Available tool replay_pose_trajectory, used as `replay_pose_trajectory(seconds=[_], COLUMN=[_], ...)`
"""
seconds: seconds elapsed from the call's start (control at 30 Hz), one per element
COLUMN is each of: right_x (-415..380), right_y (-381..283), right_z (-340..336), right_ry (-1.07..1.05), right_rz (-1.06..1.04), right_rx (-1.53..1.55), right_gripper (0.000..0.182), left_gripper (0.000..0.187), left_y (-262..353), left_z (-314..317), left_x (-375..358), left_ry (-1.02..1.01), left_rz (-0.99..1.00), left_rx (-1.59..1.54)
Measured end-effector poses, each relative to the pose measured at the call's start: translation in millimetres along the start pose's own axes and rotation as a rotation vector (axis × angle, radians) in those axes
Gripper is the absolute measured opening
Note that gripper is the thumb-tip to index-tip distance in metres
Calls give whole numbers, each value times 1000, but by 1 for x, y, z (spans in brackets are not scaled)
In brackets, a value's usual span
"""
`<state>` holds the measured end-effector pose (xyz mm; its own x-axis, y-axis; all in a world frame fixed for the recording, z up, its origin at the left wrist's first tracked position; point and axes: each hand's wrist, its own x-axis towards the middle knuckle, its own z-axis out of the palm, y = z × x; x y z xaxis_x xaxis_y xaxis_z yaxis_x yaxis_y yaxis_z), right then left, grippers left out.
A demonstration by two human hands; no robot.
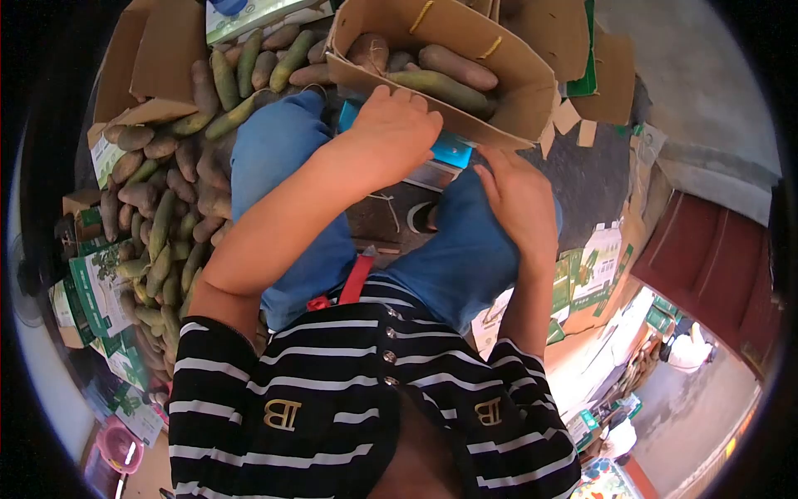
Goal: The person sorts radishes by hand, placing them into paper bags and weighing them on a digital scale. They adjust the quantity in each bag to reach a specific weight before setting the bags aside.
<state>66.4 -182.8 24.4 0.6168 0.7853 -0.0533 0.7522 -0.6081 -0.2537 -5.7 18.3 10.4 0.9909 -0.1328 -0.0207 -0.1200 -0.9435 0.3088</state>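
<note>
A brown cardboard box [440,112] with yellow cord handles stands in front of my knees. In it lie several long vegetables, brown and green, such as the green one [440,88]. My left hand [397,129] is closed over the box's near wall, its fingertips curled at the rim. My right hand [522,200] is above my right knee, with the thumb apart from the fingers. Its fingertips reach the box's lower near corner and are partly hidden. Beneath the box shows a shiny blue object [451,151], mostly covered.
On the left spreads a large heap of similar vegetables [166,224]. An open carton [166,58] stands behind it. Flattened green-and-white cartons [590,266] lie at right. A pink basin [120,445] is at lower left. Other people [690,349] are far right, near a dark red panel [706,270].
</note>
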Motion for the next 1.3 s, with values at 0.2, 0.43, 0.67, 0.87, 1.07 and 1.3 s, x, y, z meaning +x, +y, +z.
replay_pose_trajectory(seconds=[0.2, 0.43, 0.67, 0.87, 1.07, 1.3], right_x=[0, 0, 2, 6, 4, 7], right_y=[3, 4, 3, 0, -5, -15], right_z=[4, 6, 8, 6, 4, -2], right_ry=[67, 40, -17, -54, -55, -157], right_rz=[-20, -37, 1, 41, 16, 105], right_rx=[18, -14, -21, -57, -66, -80], right_gripper=[22, 21, 19, 22, 24, 27], left_gripper=[29, 29, 31, 33, 31, 25], left_y=[0, 0, 1, -1, -2, -5], left_z=[0, 0, 1, 3, 9, 4], left_x=[3, 3, 4, 8, 8, 12], left_ry=[1, 0, -28, -55, -101, 249], left_rz=[11, 16, 20, 25, -60, 2], left_rx=[17, 5, 20, 30, 22, -30])
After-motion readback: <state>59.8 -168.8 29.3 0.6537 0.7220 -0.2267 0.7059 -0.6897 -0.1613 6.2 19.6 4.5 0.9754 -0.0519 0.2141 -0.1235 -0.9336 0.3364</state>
